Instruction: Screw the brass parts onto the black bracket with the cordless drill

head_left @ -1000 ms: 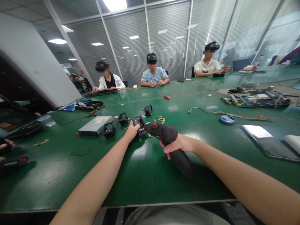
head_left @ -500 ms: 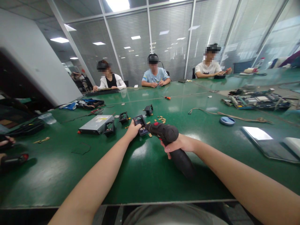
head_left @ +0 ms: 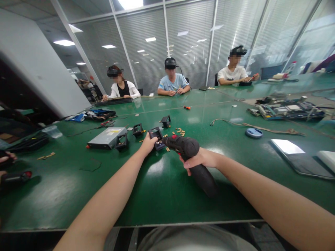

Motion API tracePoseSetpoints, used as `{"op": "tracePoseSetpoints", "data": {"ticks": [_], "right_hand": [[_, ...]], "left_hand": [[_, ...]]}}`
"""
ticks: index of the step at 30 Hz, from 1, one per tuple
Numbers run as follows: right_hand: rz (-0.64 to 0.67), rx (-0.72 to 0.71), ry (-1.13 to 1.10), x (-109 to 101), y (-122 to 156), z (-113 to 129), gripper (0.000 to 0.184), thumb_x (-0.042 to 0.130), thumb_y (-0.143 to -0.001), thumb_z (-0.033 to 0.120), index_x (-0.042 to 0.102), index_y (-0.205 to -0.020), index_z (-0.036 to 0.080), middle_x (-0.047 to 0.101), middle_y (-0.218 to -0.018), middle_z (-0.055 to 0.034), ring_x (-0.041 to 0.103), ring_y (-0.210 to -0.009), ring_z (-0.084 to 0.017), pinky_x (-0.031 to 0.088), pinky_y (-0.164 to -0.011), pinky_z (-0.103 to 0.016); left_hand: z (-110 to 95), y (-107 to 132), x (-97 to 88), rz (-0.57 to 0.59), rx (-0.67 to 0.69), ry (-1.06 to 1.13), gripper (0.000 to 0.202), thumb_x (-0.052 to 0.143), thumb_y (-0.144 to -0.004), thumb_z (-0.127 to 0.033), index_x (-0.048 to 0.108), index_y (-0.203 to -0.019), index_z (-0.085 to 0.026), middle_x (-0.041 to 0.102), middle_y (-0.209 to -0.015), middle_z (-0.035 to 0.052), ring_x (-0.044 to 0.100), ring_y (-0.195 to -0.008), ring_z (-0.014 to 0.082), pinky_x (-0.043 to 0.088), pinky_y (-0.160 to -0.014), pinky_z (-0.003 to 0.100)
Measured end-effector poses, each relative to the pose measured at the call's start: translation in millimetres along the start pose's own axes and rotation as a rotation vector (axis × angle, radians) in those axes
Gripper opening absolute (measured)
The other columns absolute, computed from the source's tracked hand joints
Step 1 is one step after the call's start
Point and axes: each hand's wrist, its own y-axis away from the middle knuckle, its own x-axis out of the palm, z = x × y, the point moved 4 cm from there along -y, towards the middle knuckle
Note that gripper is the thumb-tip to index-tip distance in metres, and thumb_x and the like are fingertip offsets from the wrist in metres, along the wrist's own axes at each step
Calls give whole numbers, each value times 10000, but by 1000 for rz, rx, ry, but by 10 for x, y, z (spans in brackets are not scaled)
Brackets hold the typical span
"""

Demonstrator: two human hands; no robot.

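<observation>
My left hand (head_left: 148, 144) grips a black plastic housing (head_left: 158, 146) by its left side, thumb on its inner face; small metallic parts show inside. Wrapped round the handle of a black cordless drill (head_left: 183, 145) with red accents is my right hand (head_left: 196, 161). The drill's front end points left at the housing; whether its bit touches is too small to tell. Several small brass-coloured pieces (head_left: 180, 131) lie just beyond the drill. Similar black housings stand close by, one (head_left: 165, 121) behind and others (head_left: 121, 142) to the left.
A grey disc drive (head_left: 107, 137) lies left of the housings. To the right are a blue round lid (head_left: 253, 132), a flat cable (head_left: 261, 128), a tablet-like slab (head_left: 295, 160) and a circuit board assembly (head_left: 290, 108). Three people sit across the green table (head_left: 167, 209); another person's hand (head_left: 7, 158) shows at left.
The view has shifted very slightly. Both hands, the drill and the housing keep nearly the same places.
</observation>
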Motion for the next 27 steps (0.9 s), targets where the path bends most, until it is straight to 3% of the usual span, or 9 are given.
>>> {"op": "tracePoseSetpoints", "data": {"ticks": [10,18,27], "right_hand": [[-14,9,8,9,7,3,404,863,-605,350,582,-814,148,623,-691,15,669,-580,-179,525,-570,-294],[-24,14,10,22,13,31,423,872,-589,362,585,-814,149,623,-702,14,676,-587,-185,519,-561,-289],[-24,24,2,10,11,2,429,876,-581,365,587,-814,151,629,-691,17,678,-586,-187,525,-567,-290]], "left_hand": [[14,-14,11,5,-19,33,330,667,-629,-247,566,-941,-213,614,-846,1,598,-813,215,498,-847,383],[10,-10,60,66,-109,210,390,707,-722,-478,549,-981,-234,650,-883,13,650,-775,212,541,-710,357],[50,-49,36,20,-73,167,323,653,-715,-379,552,-983,-229,651,-898,16,653,-857,225,545,-823,390]]}}
